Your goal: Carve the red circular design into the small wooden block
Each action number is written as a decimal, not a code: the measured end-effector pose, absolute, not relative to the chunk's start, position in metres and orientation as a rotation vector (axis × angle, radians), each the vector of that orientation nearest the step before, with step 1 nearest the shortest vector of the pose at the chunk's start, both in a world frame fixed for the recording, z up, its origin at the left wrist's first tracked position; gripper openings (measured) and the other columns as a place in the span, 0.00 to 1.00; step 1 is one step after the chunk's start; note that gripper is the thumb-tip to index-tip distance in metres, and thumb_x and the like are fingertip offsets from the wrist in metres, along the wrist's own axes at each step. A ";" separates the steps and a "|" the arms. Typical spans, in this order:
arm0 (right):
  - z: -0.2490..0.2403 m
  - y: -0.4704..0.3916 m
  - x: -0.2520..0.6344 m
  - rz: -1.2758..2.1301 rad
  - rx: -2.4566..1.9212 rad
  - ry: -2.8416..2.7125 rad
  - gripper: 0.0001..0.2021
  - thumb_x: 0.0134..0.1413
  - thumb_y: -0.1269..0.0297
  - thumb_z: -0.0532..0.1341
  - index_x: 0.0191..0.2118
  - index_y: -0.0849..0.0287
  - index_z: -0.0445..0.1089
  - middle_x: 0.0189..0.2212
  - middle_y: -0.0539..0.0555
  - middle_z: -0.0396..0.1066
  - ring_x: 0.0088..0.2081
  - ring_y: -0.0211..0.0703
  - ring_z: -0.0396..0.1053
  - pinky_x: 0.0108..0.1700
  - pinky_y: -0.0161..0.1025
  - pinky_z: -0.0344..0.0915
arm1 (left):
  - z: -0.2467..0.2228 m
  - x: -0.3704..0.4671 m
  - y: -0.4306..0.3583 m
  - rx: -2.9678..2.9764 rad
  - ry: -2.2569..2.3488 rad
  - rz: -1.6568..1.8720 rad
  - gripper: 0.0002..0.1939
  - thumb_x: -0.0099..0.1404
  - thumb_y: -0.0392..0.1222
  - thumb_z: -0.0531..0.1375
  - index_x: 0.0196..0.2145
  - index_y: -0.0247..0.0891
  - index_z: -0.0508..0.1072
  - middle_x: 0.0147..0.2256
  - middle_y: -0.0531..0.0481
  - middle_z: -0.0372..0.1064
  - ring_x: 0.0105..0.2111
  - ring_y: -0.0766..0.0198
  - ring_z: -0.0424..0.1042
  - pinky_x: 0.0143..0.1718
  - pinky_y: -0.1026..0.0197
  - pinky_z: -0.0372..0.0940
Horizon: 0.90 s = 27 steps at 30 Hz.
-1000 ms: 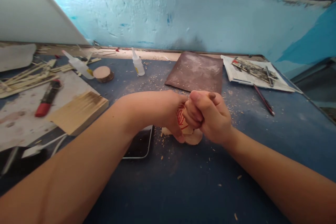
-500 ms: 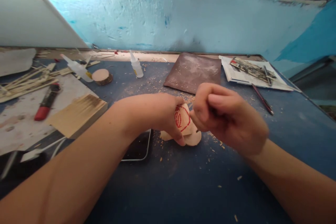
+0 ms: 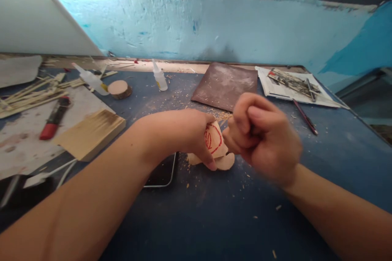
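My left hand (image 3: 196, 136) is closed round a small wood block (image 3: 215, 138) with red marker lines on its face, pressed down near the blue tabletop. A flat, rounded piece of pale wood (image 3: 226, 162) shows beneath it. Close against the block's right side, my right hand (image 3: 261, 134) makes a fist, slightly blurred. Whatever it grips is hidden by the fingers, so I cannot make it out. Wood shavings (image 3: 225, 117) lie around and behind both hands. Partly under my left wrist is a dark phone-like device (image 3: 162, 173).
To the left are a wooden board (image 3: 90, 134), a red-and-black tool (image 3: 55, 118), a round wood slice (image 3: 119, 89) and thin sticks (image 3: 33, 94). Two glue bottles (image 3: 159, 76) are behind. A brown sheet (image 3: 226, 83), a pen (image 3: 305, 117) and a paper pad (image 3: 326, 98) with scraps lie at the back right.
My right fist has shifted slightly up and to the left, still beside the block. My left hand and the marked block stay almost in the same place.
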State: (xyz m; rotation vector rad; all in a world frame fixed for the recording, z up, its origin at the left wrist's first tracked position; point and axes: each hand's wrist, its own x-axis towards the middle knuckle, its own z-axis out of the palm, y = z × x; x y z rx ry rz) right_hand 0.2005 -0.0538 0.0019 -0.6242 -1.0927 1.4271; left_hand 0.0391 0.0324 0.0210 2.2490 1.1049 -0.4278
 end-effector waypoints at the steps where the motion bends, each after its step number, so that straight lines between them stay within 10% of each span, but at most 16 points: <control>1: 0.005 -0.055 0.201 1.397 -0.620 -1.072 0.14 0.68 0.68 0.57 0.28 0.56 0.66 0.18 0.41 0.45 0.18 0.31 0.38 0.20 0.34 0.41 | 0.023 0.040 0.032 2.244 1.130 -0.470 0.46 0.41 0.67 0.78 0.56 0.49 0.77 0.44 0.46 0.82 0.41 0.43 0.79 0.36 0.53 0.66; 27: 0.007 -0.046 0.192 1.270 -0.650 -0.982 0.17 0.71 0.66 0.54 0.27 0.54 0.60 0.17 0.41 0.43 0.17 0.31 0.37 0.18 0.32 0.44 | 0.026 0.042 0.030 2.238 1.193 -0.509 0.45 0.41 0.66 0.78 0.55 0.52 0.76 0.43 0.47 0.83 0.42 0.42 0.79 0.39 0.52 0.66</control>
